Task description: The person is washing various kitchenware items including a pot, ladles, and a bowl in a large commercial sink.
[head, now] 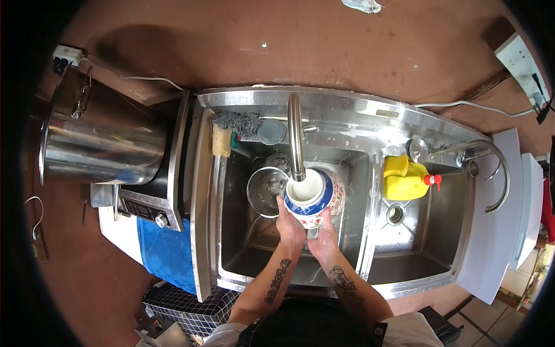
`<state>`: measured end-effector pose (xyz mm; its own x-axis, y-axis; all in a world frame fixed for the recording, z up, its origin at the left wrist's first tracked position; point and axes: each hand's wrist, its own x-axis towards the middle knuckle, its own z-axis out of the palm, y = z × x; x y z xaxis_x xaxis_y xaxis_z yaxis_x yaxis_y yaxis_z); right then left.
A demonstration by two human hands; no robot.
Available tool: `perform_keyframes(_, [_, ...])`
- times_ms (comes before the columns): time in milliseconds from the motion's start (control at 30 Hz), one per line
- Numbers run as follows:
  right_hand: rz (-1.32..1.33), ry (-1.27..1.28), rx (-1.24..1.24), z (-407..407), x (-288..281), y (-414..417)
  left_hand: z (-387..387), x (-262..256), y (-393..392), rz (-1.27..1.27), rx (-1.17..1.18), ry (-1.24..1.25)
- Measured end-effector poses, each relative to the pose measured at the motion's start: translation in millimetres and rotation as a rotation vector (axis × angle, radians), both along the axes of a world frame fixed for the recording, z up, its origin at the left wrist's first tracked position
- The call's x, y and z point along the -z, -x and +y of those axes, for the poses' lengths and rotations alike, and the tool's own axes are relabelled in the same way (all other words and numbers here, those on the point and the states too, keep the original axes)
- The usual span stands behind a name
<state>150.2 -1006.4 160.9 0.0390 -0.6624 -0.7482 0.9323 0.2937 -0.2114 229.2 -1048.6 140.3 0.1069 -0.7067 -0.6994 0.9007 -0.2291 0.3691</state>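
Under the steel faucet (295,139), a patterned ceramic bowl (307,209) is held between my two hands over the left sink basin. It has a white round part facing up, a blue band and red floral decoration. My left hand (289,226) grips its near left side, and my right hand (324,235) grips its near right side. Another red-patterned ceramic piece (337,188) shows just behind it to the right, partly hidden. A round metal pan or bowl (262,195) sits left of my hands in the basin. Whether water is flowing is hard to tell.
A yellow detergent bottle (405,187) with a red cap and a yellow sponge (396,165) are in the right basin. A second curved faucet (505,173) arches over that side. Steel wool (236,123) lies on the back-left ledge. Left stands a large steel pot (104,143) on a cooker (149,208).
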Motion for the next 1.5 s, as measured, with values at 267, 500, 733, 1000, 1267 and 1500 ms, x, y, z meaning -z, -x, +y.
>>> perform_keyframes(267, [1.399,0.100,-1.274,-79.5,-62.8,129.1,2.9,29.3,-25.4,-0.951,0.695,0.278])
perform_keyframes(500, [2.715,0.672,-1.199,-172.6,-18.6,196.8,18.2,96.2,38.6,-1.667,1.240,0.771])
perform_keyframes(733, [1.986,0.811,-0.934,-179.2,-65.0,61.9,41.5,150.9,31.4,-1.634,1.851,0.651])
perform_keyframes(1000, [2.253,0.930,-0.928,-188.7,-10.9,60.1,30.2,97.5,24.2,-0.751,0.960,0.210])
perform_keyframes(1267, [0.459,0.186,-0.316,-112.2,2.7,-32.5,-40.0,5.1,-5.4,0.580,0.142,0.343])
perform_keyframes(1500, [0.673,0.104,-0.490,-96.8,-24.7,-51.6,-15.6,-15.0,-14.4,0.474,0.233,0.050])
